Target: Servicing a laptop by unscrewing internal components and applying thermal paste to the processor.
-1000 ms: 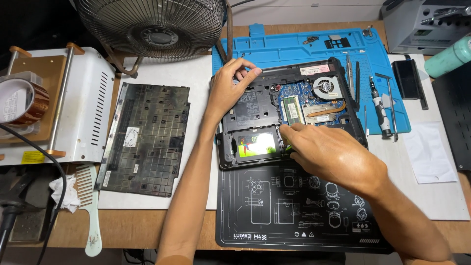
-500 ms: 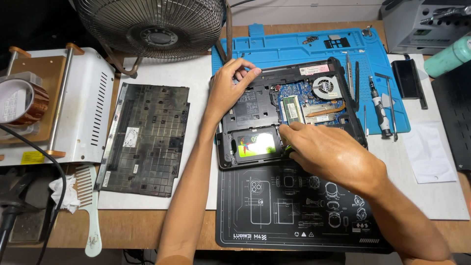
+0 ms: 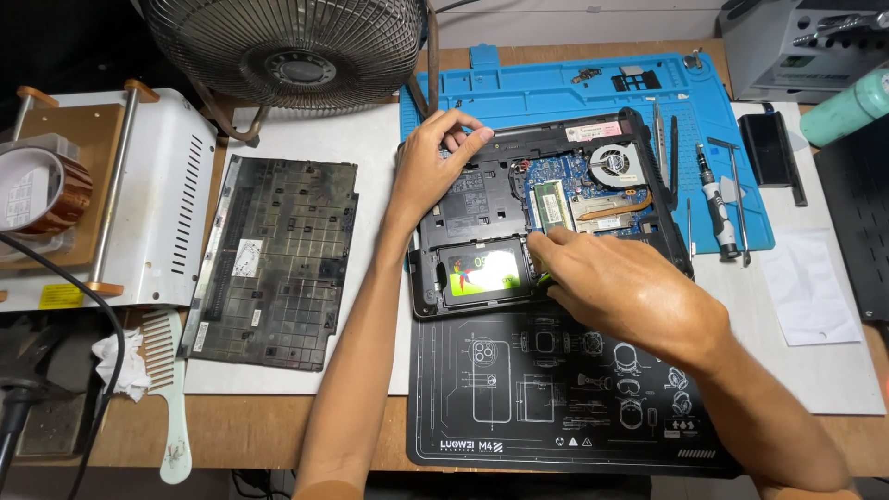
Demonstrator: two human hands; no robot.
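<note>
The opened laptop lies bottom-up in the middle of the bench, its far half on the blue mat and its near edge on the black mat. Its circuit board, memory stick and round cooling fan are exposed.

The left hand rests on the laptop's far left corner. The fingers are curled over the far edge and the thumb lies along it; the hand is pressed onto the casing, pinching nothing.

The right hand lies across the laptop's near right portion, palm down. Its fingers point left, towards the seam between the drive and the memory stick. The fingertips are bunched close together at that seam. A small green-yellow item shows just beneath them; whether it is pinched cannot be told.

The removed bottom cover lies flat to the left of the laptop, well apart from both hands. A screwdriver and slim tools lie on the blue mat, right of the laptop. A desk fan stands at the far edge. A white machine sits at far left, and a comb lies near the front left edge.
</note>
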